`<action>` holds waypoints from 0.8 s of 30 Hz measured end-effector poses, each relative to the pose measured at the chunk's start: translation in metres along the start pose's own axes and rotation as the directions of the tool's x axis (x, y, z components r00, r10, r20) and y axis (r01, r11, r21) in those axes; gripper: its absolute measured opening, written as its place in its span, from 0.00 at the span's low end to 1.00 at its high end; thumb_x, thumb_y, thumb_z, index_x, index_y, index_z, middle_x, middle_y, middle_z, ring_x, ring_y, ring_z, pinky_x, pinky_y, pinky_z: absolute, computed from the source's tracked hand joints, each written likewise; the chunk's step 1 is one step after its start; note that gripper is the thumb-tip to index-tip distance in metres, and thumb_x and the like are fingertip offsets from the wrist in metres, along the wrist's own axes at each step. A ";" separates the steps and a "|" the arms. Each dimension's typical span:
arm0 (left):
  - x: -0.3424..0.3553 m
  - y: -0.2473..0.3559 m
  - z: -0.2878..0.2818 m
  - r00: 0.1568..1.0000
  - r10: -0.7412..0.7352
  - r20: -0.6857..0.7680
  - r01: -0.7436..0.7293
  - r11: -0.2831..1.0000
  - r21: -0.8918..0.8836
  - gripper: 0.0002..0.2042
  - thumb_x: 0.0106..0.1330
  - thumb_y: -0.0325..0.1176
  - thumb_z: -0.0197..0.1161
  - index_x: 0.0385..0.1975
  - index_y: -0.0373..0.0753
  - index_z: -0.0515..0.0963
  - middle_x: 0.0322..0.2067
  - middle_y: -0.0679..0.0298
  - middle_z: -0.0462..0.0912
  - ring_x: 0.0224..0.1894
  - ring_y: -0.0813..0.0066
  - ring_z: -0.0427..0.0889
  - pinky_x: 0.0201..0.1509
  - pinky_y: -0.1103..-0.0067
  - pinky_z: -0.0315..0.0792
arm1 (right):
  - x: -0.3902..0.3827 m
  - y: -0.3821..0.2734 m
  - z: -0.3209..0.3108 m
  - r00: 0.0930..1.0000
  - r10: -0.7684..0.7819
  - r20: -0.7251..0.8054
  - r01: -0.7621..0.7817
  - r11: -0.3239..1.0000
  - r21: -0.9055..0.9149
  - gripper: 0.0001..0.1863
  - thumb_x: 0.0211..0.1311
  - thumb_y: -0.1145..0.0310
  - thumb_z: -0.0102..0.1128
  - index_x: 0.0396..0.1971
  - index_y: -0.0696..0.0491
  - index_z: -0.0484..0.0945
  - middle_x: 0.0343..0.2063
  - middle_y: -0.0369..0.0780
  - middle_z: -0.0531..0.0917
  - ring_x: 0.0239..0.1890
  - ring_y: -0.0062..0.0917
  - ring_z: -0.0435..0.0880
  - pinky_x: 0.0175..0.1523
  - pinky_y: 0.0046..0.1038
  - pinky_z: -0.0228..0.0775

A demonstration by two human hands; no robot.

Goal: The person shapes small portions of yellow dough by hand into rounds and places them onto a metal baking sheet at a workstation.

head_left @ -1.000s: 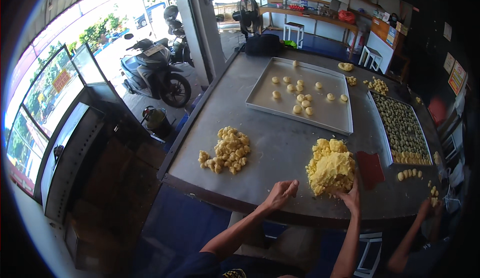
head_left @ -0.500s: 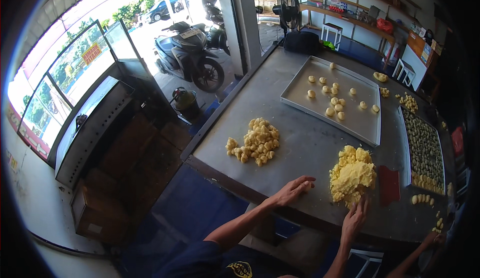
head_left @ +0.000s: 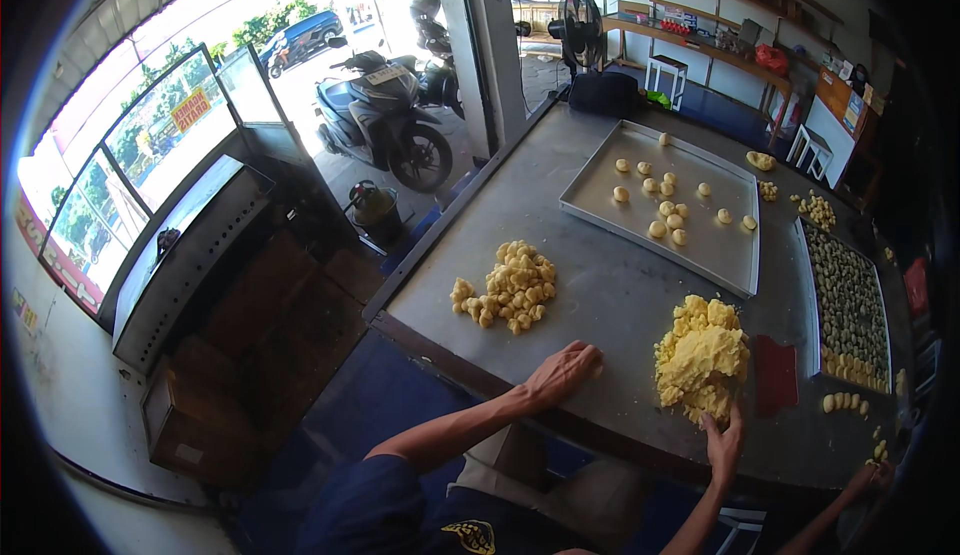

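Observation:
On the metal table in front of me lies a mound of crumbly yellow filling [head_left: 705, 355]. My right hand [head_left: 725, 443] is at its near edge, thumb and fingers apart, the fingertips touching the mass. Left of the mound, my left hand [head_left: 563, 375] is closed just above the table, with its fingers curled in. What it holds, if anything, is hidden. Farther left sits a heap of pale dough pieces [head_left: 518, 285]. A red flat scraper [head_left: 776, 375] lies right of the filling.
Beyond the filling, a large metal tray [head_left: 590, 190] holds several round dough balls. A second tray [head_left: 815, 340] at the right is filled with rows of small pieces. Another person's hand [head_left: 872, 479] is at the lower right, by small dough pieces [head_left: 846, 402].
My left hand has drawn back to the left and its fingers have curled in. My right hand has shifted slightly, and its thumb has spread from the fingers at the filling's edge.

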State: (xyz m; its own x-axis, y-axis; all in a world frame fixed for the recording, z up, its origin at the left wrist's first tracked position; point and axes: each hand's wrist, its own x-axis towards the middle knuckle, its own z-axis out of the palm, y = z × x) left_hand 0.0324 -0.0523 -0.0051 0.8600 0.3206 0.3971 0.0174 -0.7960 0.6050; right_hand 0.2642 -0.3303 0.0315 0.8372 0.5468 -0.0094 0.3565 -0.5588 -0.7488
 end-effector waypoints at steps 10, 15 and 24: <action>0.072 0.030 -0.012 0.949 -0.313 0.030 0.282 0.890 0.360 0.13 0.73 0.43 0.52 0.44 0.39 0.71 0.41 0.53 0.75 0.48 0.56 0.73 0.46 0.59 0.67 | 0.008 0.019 0.013 0.999 -0.021 -0.047 0.018 0.998 -0.056 0.34 0.58 0.70 0.69 0.65 0.59 0.69 0.57 0.56 0.76 0.58 0.47 0.76 0.61 0.38 0.66; 0.068 0.001 0.010 0.961 -0.275 -0.037 0.274 0.917 0.291 0.16 0.70 0.43 0.54 0.47 0.37 0.72 0.45 0.55 0.71 0.49 0.57 0.70 0.54 0.61 0.63 | -0.007 0.005 0.007 0.988 -0.120 -0.094 0.126 0.990 0.067 0.42 0.55 0.70 0.71 0.69 0.58 0.60 0.60 0.56 0.73 0.61 0.49 0.73 0.63 0.40 0.65; 0.065 0.043 -0.054 0.987 0.028 0.156 -0.034 0.999 0.038 0.24 0.64 0.29 0.64 0.61 0.41 0.72 0.58 0.49 0.71 0.57 0.55 0.75 0.54 0.60 0.75 | -0.004 0.023 0.023 0.980 -0.096 -0.174 0.072 0.987 -0.141 0.37 0.51 0.72 0.73 0.63 0.59 0.69 0.55 0.56 0.77 0.56 0.51 0.76 0.61 0.42 0.67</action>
State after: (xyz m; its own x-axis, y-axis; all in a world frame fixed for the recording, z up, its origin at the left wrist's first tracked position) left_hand 0.0614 -0.0385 0.0836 0.9292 0.2142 0.3011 0.0075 -0.8256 0.5641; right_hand 0.2598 -0.3308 -0.0004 0.8583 0.4813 0.1782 0.4709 -0.6004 -0.6463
